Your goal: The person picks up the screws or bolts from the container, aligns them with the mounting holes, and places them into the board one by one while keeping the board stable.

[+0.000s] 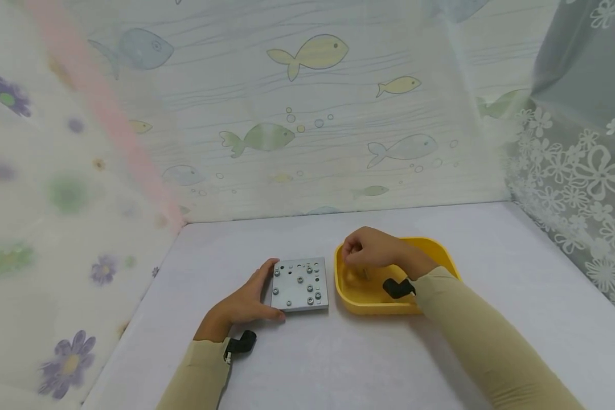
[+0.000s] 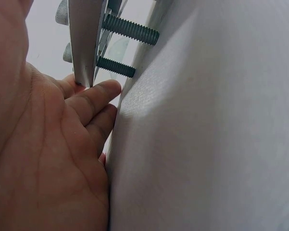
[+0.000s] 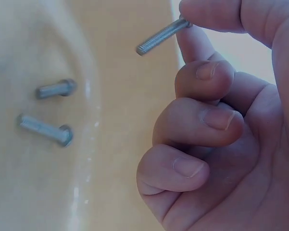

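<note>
Ideally, the right grip point(image 1: 373, 247), pinching a bolt point(image 3: 162, 37) at one end, leaves the thread clear; the left grip point(image 1: 246, 300), spread around the plate point(image 1: 293, 290), should steady it.

From the near side, the head view looks forward and down; the wrist views sit close, left facing the metal plate point(image 1: 293, 291), right the yellow tray point(image 1: 374, 308) (the head view shares both).
</note>
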`<state>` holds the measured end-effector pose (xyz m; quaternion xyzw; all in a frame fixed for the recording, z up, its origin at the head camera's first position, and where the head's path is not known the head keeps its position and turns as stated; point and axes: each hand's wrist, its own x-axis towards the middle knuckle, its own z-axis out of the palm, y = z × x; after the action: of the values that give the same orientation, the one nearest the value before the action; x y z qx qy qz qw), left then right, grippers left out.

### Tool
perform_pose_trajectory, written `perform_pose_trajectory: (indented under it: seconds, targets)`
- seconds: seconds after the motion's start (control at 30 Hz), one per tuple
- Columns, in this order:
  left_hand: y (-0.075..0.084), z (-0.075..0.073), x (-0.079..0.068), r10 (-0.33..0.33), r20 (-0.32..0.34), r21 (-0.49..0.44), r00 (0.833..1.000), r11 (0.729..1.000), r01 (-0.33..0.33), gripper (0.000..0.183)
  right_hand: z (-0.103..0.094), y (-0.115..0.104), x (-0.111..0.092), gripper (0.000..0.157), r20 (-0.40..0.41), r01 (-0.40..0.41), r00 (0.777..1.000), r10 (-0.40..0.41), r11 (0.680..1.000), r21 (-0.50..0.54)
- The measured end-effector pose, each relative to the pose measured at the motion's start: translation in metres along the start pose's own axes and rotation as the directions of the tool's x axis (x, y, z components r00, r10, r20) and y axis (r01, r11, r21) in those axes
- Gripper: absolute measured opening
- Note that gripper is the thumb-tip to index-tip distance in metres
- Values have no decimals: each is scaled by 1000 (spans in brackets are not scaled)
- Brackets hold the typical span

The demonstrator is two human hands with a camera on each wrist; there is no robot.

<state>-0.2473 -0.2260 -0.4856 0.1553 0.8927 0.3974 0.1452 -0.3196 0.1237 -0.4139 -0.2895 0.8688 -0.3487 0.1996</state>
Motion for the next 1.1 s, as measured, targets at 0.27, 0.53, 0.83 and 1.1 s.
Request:
perform_pose_trajectory:
  seconds: [0.27, 0.53, 0.83, 1.1]
  targets:
    - [-3, 0, 1, 21, -1, 18, 1000, 1000, -21, 134, -3, -10, -2, 5, -70, 56, 996, -55, 998, 18]
    - [-2, -1, 1, 17, 2, 13, 1000, 1000, -17, 132, 1, -26, -3, 6, -166, 78, 984, -70, 996, 44]
    - [-2, -2, 1, 35, 13, -10, 999, 999, -35, 127, 17, -40, 1, 7, -224, 91, 972, -66, 990, 103]
    - [1, -4, 0, 30, 13, -8, 999, 1000, -30, 123, 33, -54, 11, 3, -264, 114, 960, -91, 991, 76]
